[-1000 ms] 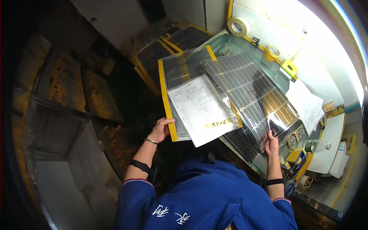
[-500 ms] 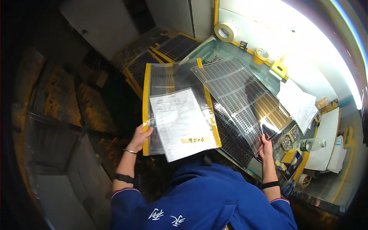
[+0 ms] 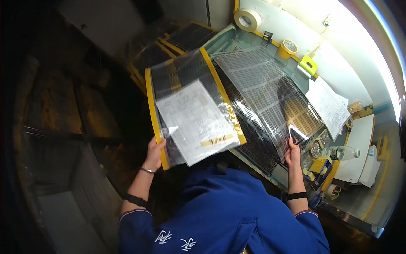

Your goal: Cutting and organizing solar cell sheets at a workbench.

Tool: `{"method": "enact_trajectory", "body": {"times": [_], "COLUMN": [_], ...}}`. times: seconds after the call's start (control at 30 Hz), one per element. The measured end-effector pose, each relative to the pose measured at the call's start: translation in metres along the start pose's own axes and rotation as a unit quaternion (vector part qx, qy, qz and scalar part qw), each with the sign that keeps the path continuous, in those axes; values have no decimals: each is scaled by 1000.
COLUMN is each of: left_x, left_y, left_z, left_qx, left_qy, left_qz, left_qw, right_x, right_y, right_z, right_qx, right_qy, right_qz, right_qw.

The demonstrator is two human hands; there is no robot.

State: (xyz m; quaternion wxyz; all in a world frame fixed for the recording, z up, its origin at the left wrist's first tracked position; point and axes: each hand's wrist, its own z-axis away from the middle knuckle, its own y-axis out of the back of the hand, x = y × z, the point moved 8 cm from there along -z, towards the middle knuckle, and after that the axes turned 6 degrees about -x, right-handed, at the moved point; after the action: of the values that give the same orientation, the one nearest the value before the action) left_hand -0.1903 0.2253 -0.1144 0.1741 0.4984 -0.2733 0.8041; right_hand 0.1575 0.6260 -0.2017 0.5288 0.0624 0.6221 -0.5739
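Observation:
My left hand (image 3: 154, 153) pinches the lower left edge of a clear plastic sleeve (image 3: 153, 108) bordered with yellow tape. A white printed sheet (image 3: 192, 116) shows on it, bearing a strip of tape with handwriting. The sleeve is held tilted, left of the glass-topped table. My right hand (image 3: 292, 153) grips the near right corner of a dark translucent film sheet (image 3: 264, 89) covered in a grid pattern. That film lies over more dark gridded sheets (image 3: 249, 139) on the table; its right corner curls up and shines.
Along the table's back stand a large tape roll (image 3: 248, 20), a yellow tape roll (image 3: 288, 48) and a yellow-green hole punch (image 3: 308, 65). Papers (image 3: 327, 106), a plastic bottle (image 3: 343, 153) and a blue-yellow box (image 3: 320, 173) lie at the right. More taped films (image 3: 186, 38) are stacked at the far left.
My left hand has moved slightly left, and the sleeve with its white sheet has tilted further counterclockwise. My right hand still grips the film's corner in about the same place.

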Motion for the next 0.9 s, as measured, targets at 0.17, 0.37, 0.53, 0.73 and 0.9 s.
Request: {"method": "enact_trajectory", "body": {"times": [0.17, 0.37, 0.53, 0.73, 0.9], "left_x": [5, 21, 65, 110, 100], "left_y": [29, 73, 156, 222, 252], "left_z": [-30, -82, -158, -265, -332], "left_qx": [51, 65, 102, 121, 164], "left_qy": [-54, -89, -141, -150, -97], "left_qz": [-34, -14, 25, 44, 33], "left_qw": [997, 994, 985, 980, 981], "right_x": [15, 9, -4, -3, 15], "right_y": [-1, 42, -34, -79, -121], "right_z": [-3, -11, 23, 75, 105], "right_qx": [24, 63, 45, 130, 140], "right_qy": [-47, -29, -14, 84, 56], "right_qz": [29, 56, 105, 102, 74], "right_qw": [998, 996, 993, 983, 986]}}
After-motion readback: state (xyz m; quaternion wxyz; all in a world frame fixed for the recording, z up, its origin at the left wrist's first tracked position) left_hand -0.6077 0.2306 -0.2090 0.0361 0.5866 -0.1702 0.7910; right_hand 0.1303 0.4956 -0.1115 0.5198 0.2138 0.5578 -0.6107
